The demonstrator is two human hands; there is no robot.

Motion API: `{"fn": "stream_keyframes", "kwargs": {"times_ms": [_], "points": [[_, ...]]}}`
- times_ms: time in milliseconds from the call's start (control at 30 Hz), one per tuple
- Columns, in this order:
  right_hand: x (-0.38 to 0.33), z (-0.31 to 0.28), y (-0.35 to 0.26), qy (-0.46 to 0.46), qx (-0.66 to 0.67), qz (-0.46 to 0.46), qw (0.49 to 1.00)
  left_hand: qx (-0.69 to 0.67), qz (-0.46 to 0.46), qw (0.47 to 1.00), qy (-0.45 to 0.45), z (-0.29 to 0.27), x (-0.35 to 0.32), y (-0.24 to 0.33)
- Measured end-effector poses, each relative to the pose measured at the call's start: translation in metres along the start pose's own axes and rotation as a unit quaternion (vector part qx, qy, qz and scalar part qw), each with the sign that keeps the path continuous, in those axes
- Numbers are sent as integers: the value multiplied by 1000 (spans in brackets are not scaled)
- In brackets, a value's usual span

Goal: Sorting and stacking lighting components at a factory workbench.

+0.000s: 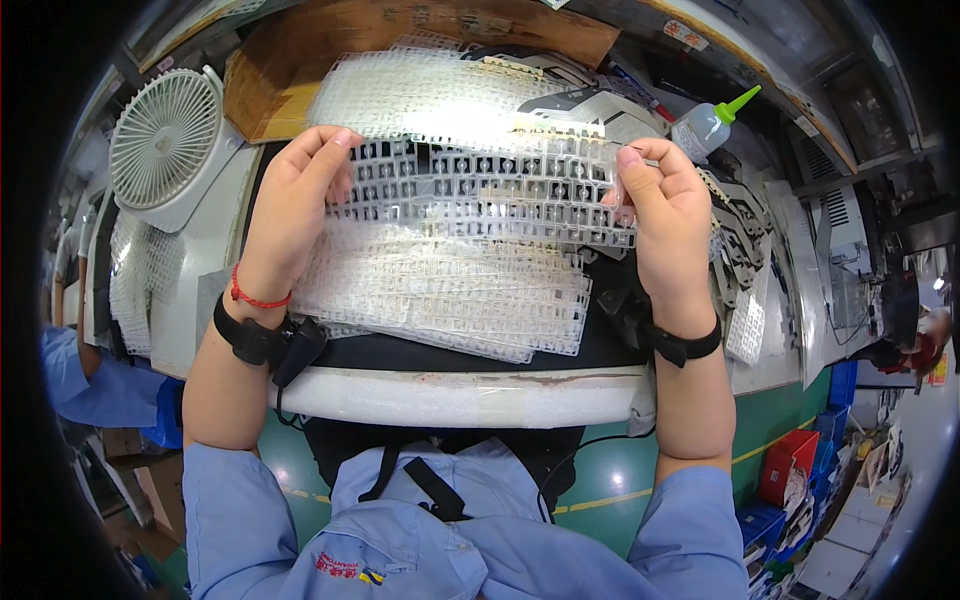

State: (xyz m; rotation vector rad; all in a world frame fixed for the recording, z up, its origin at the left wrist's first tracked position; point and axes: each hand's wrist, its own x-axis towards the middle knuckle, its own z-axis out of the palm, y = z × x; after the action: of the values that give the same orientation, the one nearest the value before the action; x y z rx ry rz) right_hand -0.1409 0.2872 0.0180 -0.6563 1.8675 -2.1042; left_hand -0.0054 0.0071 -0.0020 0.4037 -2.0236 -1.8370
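Observation:
Between my two hands I hold up a thin, clear plastic grid sheet (480,185) with rows of small rectangular openings. My left hand (312,172) pinches its left end, thumb on top. At the right end, my right hand (655,190) grips the sheet between thumb and fingers. Beneath it, a loose stack of similar clear grid sheets (450,300) lies on a black mat (400,353). Farther back, a second pile of such sheets (370,90) shines under bright glare.
A white fan (165,145) stands at the left beside a wooden box (280,85). At the back right is a bottle with a green nozzle (703,128). Dark flat parts (740,230) lie right of my hand. A white padded edge (470,398) borders the table's front.

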Motion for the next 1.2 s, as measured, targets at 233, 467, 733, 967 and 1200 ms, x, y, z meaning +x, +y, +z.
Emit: {"fn": "stream_keyframes", "kwargs": {"times_ms": [233, 467, 733, 967, 1200], "points": [[-1, 1, -3, 12, 21, -21, 999, -18, 24, 1000, -5, -6, 3, -7], [-2, -3, -1, -15, 4, -56, 998, -48, 28, 998, 18, -5, 4, -6], [-3, -1, -2, -18, 19, -76, 997, -52, 24, 998, 11, -6, 3, -5], [-6, -1, 0, -11, -26, -121, 992, -45, 27, 999, 16, -6, 3, -5], [-3, 0, 0, 23, 2, -142, 990, -37, -9, 998, -56, -3, 3, -5]]}}
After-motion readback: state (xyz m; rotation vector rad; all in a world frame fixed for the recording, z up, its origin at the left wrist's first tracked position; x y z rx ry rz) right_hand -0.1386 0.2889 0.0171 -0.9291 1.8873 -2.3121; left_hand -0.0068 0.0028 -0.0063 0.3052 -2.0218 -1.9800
